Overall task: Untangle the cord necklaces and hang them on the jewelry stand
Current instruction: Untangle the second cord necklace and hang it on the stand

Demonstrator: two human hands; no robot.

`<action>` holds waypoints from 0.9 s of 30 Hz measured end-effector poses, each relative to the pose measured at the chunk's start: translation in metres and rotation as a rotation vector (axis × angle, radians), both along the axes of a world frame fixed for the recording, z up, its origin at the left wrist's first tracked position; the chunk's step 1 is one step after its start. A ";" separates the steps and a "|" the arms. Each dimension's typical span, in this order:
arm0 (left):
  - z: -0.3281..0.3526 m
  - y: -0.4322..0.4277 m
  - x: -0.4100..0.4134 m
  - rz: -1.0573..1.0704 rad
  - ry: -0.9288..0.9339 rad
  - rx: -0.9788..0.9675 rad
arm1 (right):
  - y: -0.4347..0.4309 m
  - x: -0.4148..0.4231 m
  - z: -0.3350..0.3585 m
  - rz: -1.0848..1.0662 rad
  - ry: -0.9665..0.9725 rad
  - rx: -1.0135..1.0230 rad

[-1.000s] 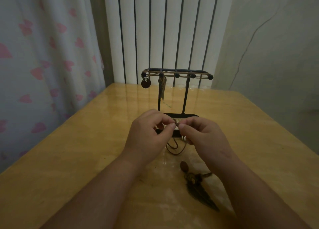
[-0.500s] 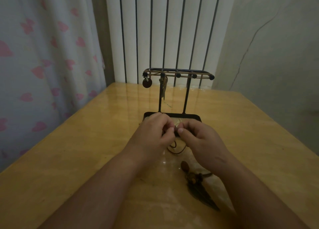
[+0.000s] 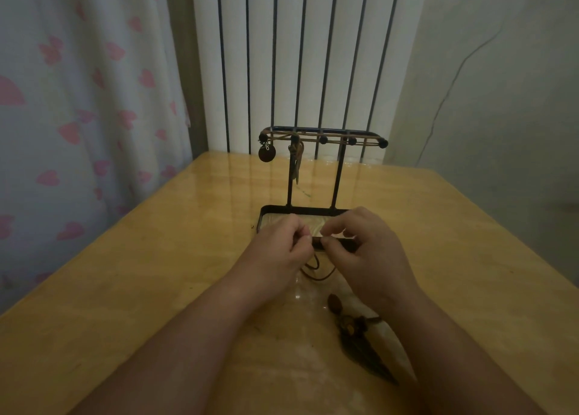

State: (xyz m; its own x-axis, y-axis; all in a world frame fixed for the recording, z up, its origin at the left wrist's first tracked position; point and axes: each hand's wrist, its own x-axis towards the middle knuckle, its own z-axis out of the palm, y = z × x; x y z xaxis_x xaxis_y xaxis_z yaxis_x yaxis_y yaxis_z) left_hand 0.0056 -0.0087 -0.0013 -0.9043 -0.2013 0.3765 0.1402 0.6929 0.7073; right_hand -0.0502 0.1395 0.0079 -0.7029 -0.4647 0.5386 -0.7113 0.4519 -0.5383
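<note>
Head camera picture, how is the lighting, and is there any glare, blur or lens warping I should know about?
Head view: dim, yellowish light overall; pale glare streaks on the glossy table behind the jewelry stand; the radiator bars fan outward, wide-angle warping; the pointed pendant is dark and soft, detail lost; the thin cord is barely readable.

The scene is dim and murky, faintly grainy. Weak light comes from beyond the fingers (image 3: 296, 228), streaking pale glare across the glossy table (image 3: 141, 273) past them, with a washed, shiny patch on the near side. The fingertips look soft and shadowed. Straight lines bow toward the picture's edges.
</note>
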 end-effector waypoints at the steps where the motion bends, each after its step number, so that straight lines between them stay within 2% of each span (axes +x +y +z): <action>1: 0.001 0.001 0.000 0.002 -0.002 -0.006 | 0.000 0.000 0.001 -0.004 0.073 0.038; 4: 0.002 0.002 0.002 0.002 -0.013 -0.006 | -0.001 0.001 0.001 -0.014 0.120 0.127; 13: 0.003 0.003 0.005 -0.020 -0.051 0.012 | -0.006 0.001 0.001 -0.028 0.309 0.229; 24: 0.008 0.008 0.006 -0.076 -0.074 0.267 | -0.006 0.006 -0.002 -0.042 -0.052 -0.122; 27: 0.009 0.008 0.007 -0.082 -0.081 0.291 | -0.007 0.009 0.000 0.020 -0.227 -0.224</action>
State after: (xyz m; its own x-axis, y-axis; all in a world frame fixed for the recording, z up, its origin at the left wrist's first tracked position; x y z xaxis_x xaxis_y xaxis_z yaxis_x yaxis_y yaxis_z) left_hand 0.0129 -0.0009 0.0082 -0.9466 -0.2153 0.2398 0.1225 0.4480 0.8856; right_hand -0.0412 0.1329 0.0078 -0.8090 -0.3671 0.4591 -0.5688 0.2919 -0.7689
